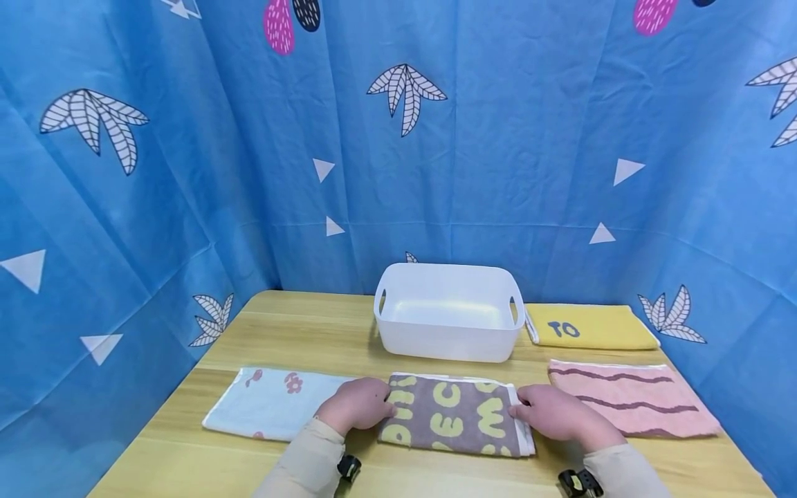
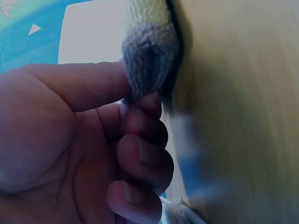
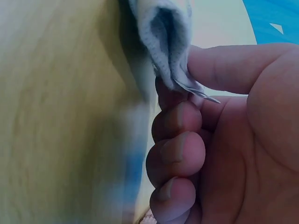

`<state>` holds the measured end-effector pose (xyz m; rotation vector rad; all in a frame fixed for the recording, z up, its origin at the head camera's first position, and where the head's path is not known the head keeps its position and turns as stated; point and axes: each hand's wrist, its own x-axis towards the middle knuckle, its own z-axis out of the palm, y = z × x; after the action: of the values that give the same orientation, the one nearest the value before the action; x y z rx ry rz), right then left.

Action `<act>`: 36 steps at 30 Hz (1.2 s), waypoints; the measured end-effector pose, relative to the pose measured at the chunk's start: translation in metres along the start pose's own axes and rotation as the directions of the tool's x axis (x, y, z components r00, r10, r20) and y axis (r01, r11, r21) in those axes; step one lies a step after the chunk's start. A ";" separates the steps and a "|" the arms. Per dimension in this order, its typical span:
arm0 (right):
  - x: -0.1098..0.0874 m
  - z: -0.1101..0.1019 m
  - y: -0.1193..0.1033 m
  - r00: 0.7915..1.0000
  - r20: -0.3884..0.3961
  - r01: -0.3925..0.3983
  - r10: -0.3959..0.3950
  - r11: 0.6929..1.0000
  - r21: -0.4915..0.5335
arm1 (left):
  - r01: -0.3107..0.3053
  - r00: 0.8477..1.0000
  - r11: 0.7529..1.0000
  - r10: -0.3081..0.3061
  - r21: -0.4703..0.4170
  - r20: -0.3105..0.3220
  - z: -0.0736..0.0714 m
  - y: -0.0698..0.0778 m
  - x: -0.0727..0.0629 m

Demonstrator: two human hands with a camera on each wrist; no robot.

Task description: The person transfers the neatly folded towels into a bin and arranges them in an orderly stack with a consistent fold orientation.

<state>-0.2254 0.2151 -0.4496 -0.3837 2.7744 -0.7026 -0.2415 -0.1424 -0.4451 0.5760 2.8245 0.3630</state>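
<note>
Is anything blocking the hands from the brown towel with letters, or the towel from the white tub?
Nothing visible. The left hand and right hand pinch the ends of the brown towel. Only bare table shows between it and the white tub, whose raised front wall probably means lifting over.

The head view is bright; both wrist views are dimmer, the tabletop (image 2: 247, 102) blurred.

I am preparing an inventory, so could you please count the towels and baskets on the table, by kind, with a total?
Towels: 4 (grey-brown lettered towel, pale flowered towel, yellow towel, pink wavy-striped towel)
Baskets: 1 (white basket)
Total: 5
</note>
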 end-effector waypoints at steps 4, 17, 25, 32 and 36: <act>-0.001 -0.002 0.000 1.000 -0.004 0.021 -0.021 1.000 0.009 | -0.001 1.000 1.000 0.001 -0.009 0.002 -0.001 0.000 0.000; -0.001 -0.006 -0.002 1.000 -0.023 0.004 -0.004 1.000 -0.009 | -0.006 1.000 0.999 0.005 -0.054 -0.019 -0.008 0.000 -0.004; -0.002 -0.006 -0.002 0.999 -0.040 0.030 -0.029 0.999 0.014 | -0.007 1.000 0.997 0.005 -0.077 -0.023 -0.015 0.002 -0.007; -0.005 -0.006 -0.003 0.998 -0.049 0.045 -0.043 0.998 0.044 | 0.001 1.000 0.996 -0.004 -0.087 -0.028 -0.017 0.000 -0.010; -0.005 -0.008 -0.004 0.995 -0.067 0.074 -0.070 0.996 0.054 | 0.013 0.999 0.995 -0.017 -0.098 -0.039 -0.021 -0.001 -0.010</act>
<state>-0.2222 0.2170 -0.4397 -0.4593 2.8067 -0.8226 -0.2388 -0.1512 -0.4242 0.5331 2.8284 0.5118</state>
